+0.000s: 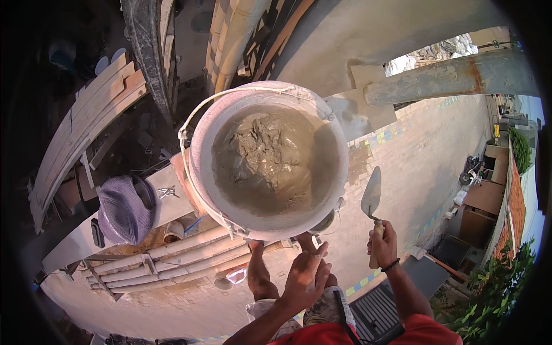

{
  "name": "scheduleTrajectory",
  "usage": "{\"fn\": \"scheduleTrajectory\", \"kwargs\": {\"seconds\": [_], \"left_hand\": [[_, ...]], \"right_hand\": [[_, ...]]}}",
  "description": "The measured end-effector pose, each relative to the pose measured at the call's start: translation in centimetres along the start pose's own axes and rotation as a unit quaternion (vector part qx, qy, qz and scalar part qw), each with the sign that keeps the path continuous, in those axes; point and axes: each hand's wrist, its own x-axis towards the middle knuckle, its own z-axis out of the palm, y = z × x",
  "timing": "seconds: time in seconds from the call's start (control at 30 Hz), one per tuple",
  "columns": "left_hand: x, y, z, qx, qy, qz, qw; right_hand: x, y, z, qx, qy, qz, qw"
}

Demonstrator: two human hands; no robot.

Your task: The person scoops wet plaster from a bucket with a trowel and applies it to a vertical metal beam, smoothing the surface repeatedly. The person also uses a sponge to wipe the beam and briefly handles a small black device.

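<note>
A whitish bucket (201, 164) with a thin bail handle fills the middle of the view. Wet grey-brown mortar (264, 152) lies inside it, lumpy in the centre and smooth near the wall. My right hand (384, 244) is closed around the wooden handle of a pointing trowel (372, 192), to the right of the bucket. The trowel's leaf-shaped blade points up and away, apart from the bucket. Just below the near rim, my left hand (305, 279) holds nothing, its fingers loosely stretched toward the right.
Left of the bucket, a purple-grey hat (123, 210) and a black object (97, 233) rest on a board. Bamboo poles (178, 259) run beneath it. Curved-looking planks (92, 132) stand farther left. A thick pipe (454, 77) crosses at upper right; a paved street (425, 155) lies below.
</note>
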Motion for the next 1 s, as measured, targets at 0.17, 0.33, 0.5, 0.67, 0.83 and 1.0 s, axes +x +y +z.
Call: {"fn": "scheduleTrajectory", "kwargs": {"seconds": [0.17,0.33,0.5,0.67,0.83,1.0], "left_hand": [[12.9,13.4,0.4,0.155,0.013,0.172,0.973],[27.0,15.7,-0.4,0.486,-0.052,0.076,0.869],[35.4,13.7,-0.2,0.643,-0.175,0.039,0.745],[39.5,10.9,3.1,0.684,-0.253,0.012,0.684],[43.9,7.9,3.2,0.699,-0.227,0.044,0.676],[47.0,6.1,1.5,0.73,-0.246,0.128,0.625]], "right_hand": [[-1.0,2.3,-3.8,0.058,0.042,0.03,0.997],[-2.1,5.1,-8.1,0.111,0.08,0.021,0.99],[-2.8,8.9,-10.0,0.146,0.107,0.047,0.982],[-4.4,14.3,-11.1,0.183,0.13,0.069,0.972],[-4.9,17.8,-11.3,0.211,0.121,0.104,0.964],[-4.6,19.8,-11.1,0.234,0.121,0.116,0.958]]}}
